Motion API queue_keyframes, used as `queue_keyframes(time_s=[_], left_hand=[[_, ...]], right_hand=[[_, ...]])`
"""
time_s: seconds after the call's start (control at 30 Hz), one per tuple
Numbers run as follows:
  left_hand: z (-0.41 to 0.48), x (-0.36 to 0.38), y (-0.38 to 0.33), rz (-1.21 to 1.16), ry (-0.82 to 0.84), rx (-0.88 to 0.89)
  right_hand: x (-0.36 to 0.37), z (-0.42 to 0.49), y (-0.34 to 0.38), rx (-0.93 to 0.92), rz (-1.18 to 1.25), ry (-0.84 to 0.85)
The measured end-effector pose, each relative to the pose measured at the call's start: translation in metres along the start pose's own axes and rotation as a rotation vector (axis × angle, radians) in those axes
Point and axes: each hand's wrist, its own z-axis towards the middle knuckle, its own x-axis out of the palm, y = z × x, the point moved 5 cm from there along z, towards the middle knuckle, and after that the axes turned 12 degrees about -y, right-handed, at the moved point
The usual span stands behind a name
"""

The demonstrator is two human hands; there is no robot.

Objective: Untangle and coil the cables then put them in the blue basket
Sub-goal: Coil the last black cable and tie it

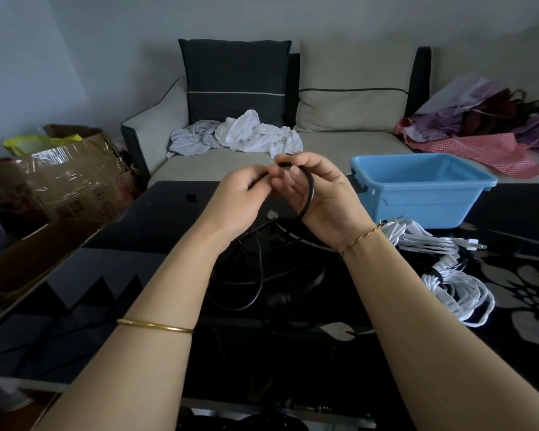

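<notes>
A black cable [310, 194] loops over my right hand [321, 194], held up above the dark glass table [75, 293]. My right thumb and fingers curl round the loop. My left hand [240, 200] pinches the same cable next to the right fingers. The rest of the black cable [259, 275] lies in loose loops on the table below my wrists. Two white cable bundles lie at the right: one [423, 237] beside the basket, one [458, 293] nearer me. The blue basket [430, 197] stands on the table's far right, with nothing visible inside.
A sofa [349, 144] with crumpled white cloths [255, 135] stands behind the table. Cardboard boxes [69, 175] sit at the left. Red and purple fabrics [486, 132] are piled on the sofa's right end. The table's right part shows a flower pattern.
</notes>
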Motion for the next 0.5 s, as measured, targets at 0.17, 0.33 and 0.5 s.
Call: queue_keyframes(time_s=[0.17, 0.33, 0.5], left_hand=[[0.009, -0.016, 0.0, -0.003, -0.179, 0.008], [0.012, -0.026, 0.003, -0.271, -0.297, -0.225], [0.013, -0.021, 0.014, -0.763, -0.317, -0.57]], right_hand=[[-0.016, 0.005, -0.009, 0.081, -0.1, -0.187], [-0.027, -0.005, -0.048, 0.332, -0.339, -0.166], [-0.03, -0.008, -0.065, 0.306, -0.428, -0.126]])
